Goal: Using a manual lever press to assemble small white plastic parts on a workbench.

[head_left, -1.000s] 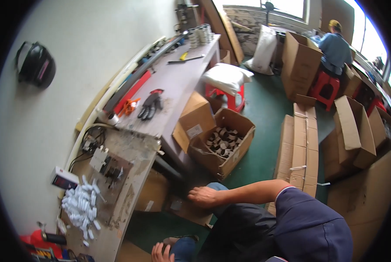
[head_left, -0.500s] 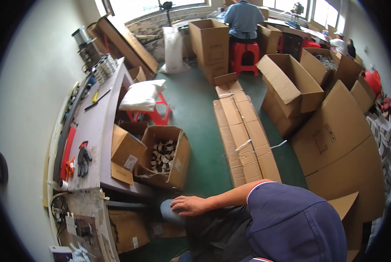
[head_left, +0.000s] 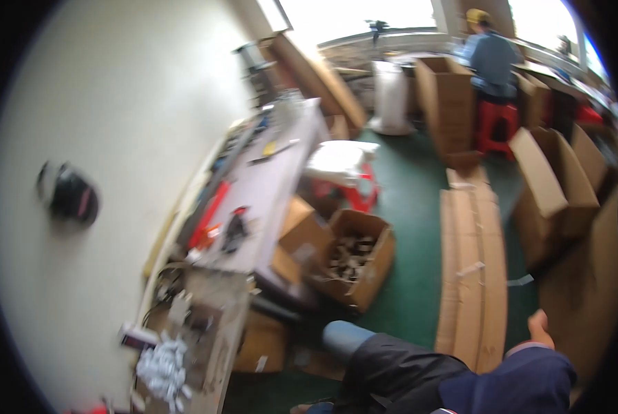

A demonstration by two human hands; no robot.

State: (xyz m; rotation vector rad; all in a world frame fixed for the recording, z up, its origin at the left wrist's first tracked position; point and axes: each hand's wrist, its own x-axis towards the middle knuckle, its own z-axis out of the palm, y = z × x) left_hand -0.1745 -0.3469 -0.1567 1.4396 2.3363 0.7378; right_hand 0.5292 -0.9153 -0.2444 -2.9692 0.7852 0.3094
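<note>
Right hand point(head_left: 538, 330): raised, thumb up, grip released, empty, beside flattened brown cardboard stack point(head_left: 471, 276) on green floor point(head_left: 409, 228). Left hand: out of view.

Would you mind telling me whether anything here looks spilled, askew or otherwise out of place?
A heap of small white pieces lies scattered loose on the near bench end. An open carton of parts sits tilted on the green floor beside the bench. The picture is blurred, so finer faults cannot be judged.
</note>
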